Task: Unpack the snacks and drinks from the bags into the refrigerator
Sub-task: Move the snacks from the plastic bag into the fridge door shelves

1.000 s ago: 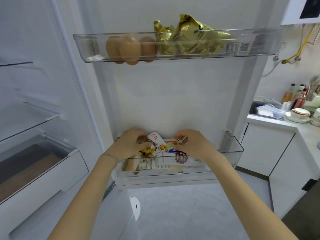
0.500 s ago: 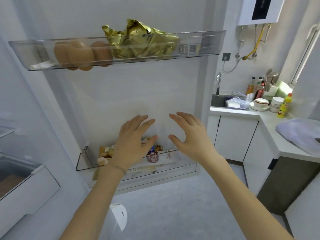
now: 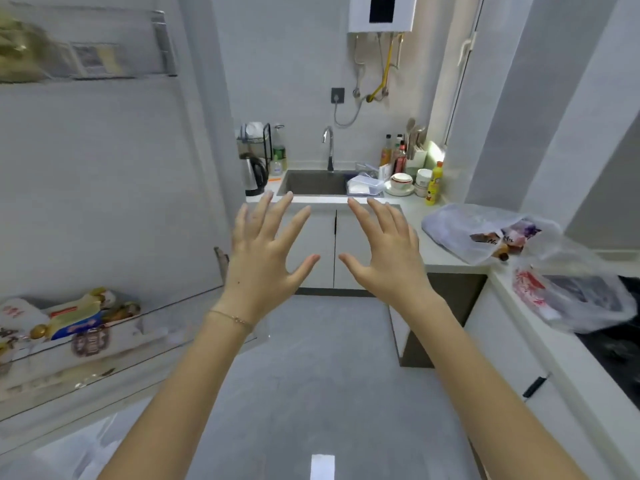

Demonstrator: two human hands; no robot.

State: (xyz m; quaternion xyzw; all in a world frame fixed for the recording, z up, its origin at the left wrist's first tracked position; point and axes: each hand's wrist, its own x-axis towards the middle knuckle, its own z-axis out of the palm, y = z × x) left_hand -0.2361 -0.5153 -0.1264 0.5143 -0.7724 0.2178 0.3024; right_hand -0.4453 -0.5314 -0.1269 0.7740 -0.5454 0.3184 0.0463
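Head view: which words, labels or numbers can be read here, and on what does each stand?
None can be read with certainty.
White packet in the door shelf: red characters, blurred.
Blue packet: print blurred.
Plastic bag on the counter: red print, blurred.
Yellow bottle: label too small.

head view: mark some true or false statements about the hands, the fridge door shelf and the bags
1. The left hand and right hand are spread open, holding nothing. True.
2. The plastic bags lie on the floor. False: they lie on the counter.
3. The lower door shelf holds snack packets. True.
4. The kettle stands right of the sink. False: it stands to the sink's left.
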